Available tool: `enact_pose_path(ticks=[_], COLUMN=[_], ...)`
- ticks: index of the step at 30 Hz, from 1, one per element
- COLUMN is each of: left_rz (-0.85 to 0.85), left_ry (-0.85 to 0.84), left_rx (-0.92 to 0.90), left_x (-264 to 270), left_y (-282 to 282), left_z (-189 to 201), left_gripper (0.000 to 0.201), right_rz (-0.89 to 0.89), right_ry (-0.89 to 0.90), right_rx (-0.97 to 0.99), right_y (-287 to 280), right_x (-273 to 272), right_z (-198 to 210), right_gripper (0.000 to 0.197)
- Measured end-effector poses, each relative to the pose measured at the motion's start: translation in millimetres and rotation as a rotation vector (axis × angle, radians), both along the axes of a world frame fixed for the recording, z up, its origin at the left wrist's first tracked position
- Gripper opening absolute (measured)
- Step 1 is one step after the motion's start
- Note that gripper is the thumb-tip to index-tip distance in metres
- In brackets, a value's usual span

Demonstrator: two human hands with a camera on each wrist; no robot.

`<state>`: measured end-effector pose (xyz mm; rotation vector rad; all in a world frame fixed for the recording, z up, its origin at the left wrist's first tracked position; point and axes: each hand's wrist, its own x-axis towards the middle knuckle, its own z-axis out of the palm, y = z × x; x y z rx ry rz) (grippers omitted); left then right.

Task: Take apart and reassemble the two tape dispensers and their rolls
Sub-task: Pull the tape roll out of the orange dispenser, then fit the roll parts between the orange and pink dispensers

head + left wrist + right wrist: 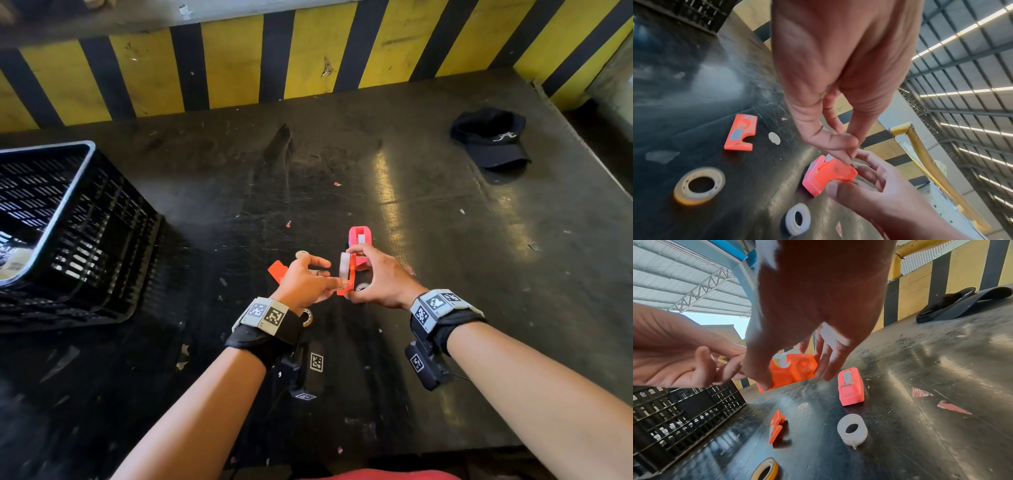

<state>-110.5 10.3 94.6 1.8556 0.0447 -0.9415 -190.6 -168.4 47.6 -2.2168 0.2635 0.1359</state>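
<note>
My right hand (pixel 354 272) grips an orange dispenser half (pixel 793 374) upright above the table, thumb low and fingers on top. A clear tape roll (pixel 343 269) sits in it. My left hand (pixel 851 160) pinches something thin at the shell's corner, seemingly the roll's loose end. The pink dispenser (pixel 851 386) stands closed on the table just beyond my hands. On the table lie the other orange half (pixel 741 132), a white roll (pixel 852 428) and a yellowish roll (pixel 698 185).
A black slatted crate (pixel 68 233) stands at the left of the dark table (pixel 445 240). A black cap (pixel 489 140) lies at the far right. A yellow-and-black striped wall (pixel 308 58) runs behind. Paper scraps dot the surface.
</note>
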Motion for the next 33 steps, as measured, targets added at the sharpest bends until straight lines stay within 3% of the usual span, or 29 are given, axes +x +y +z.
enact_pose_path(ticks=[3,7,11,14,18,22,29,33], left_rz=[-0.008,-0.149,-0.242,-0.273,-0.398,-0.367,-0.478,-0.561], left_ry=[0.017,-0.189,-0.373,-0.369,-0.326,-0.428,-0.478,-0.457], left_rx=[-0.009,0.090,0.136,0.203,0.422,0.583,0.698,0.716], left_x=[-2.7,-5.2,-14.7,-10.7,14.4,49.3,84.0,89.6], left_y=[1.1,3.2,5.6,11.7,30.0,54.0,60.3,54.3], left_z=[2.8,6.1,-1.7,-16.3,-35.4,-58.0,-78.2,-95.2], left_gripper=[0.045,0.046,0.033,0.029,0.041,0.056,0.115,0.121], right_rz=[0.010,0.025,-0.007,-0.003,-0.012,-0.004,0.030,0.052], right_ry=[-0.014,-0.027,-0.048,-0.047,-0.022,0.000,0.042,0.076], right_rx=[0.006,0.006,0.052,0.034,0.024,0.020,0.003,0.016], right_y=[1.6,4.0,3.9,1.7,-2.2,-2.6,1.3,1.5], right_x=[0.9,1.1,5.7,9.5,14.2,21.8,39.0,50.0], right_z=[1.9,2.4,2.7,2.0,-0.9,-4.8,-17.4,-25.4], right_gripper=[0.086,0.084,0.084,0.084,0.087,0.087,0.085,0.085])
